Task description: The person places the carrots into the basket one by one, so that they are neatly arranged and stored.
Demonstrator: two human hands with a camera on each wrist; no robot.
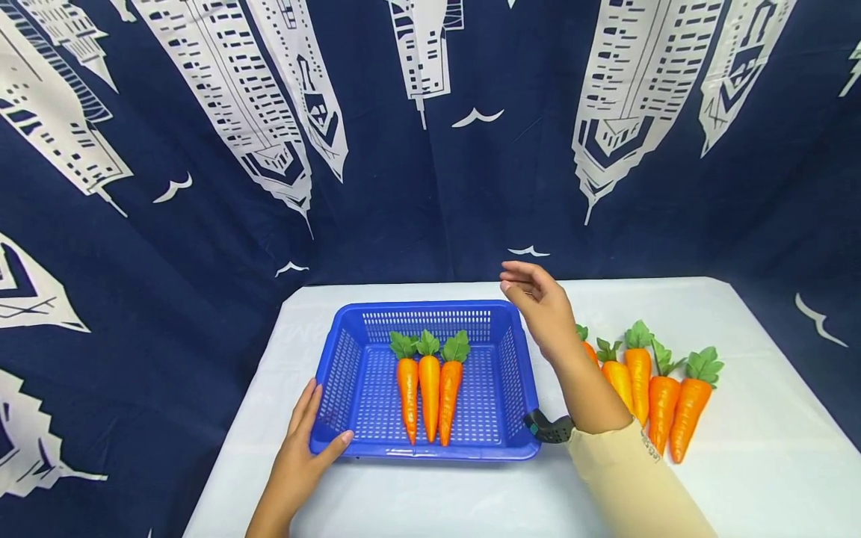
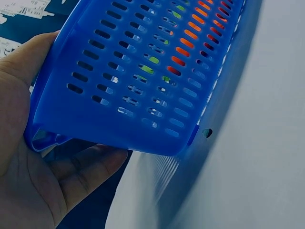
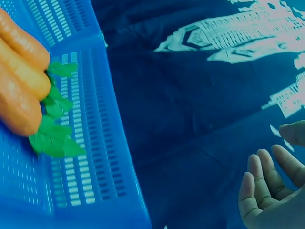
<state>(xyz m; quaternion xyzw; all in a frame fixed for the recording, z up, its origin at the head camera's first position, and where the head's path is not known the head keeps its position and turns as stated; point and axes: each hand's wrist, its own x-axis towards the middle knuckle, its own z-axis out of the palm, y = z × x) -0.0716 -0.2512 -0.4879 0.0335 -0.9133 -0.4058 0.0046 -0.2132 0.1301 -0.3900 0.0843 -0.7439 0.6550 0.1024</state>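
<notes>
A blue slotted basket (image 1: 430, 307) stands on the white table, with three orange carrots (image 1: 429, 396) side by side in it, leaves pointing away from me. My left hand (image 1: 311, 432) rests against its near left corner, fingers straight along the side wall and thumb on the front rim; the left wrist view shows the palm (image 2: 43, 181) against the basket (image 2: 143, 71). My right hand (image 1: 533, 290) hovers empty above the basket's far right corner, fingers relaxed. In the right wrist view that hand (image 3: 271, 191) hangs clear of the basket (image 3: 105, 157) and carrots (image 3: 19, 90).
Several more carrots (image 1: 662, 400) lie in a row on the table (image 1: 753, 448) right of the basket, partly behind my right forearm. A black wrist strap (image 1: 548, 428) sits by the basket's near right corner. A dark blue printed cloth hangs behind and beside the table.
</notes>
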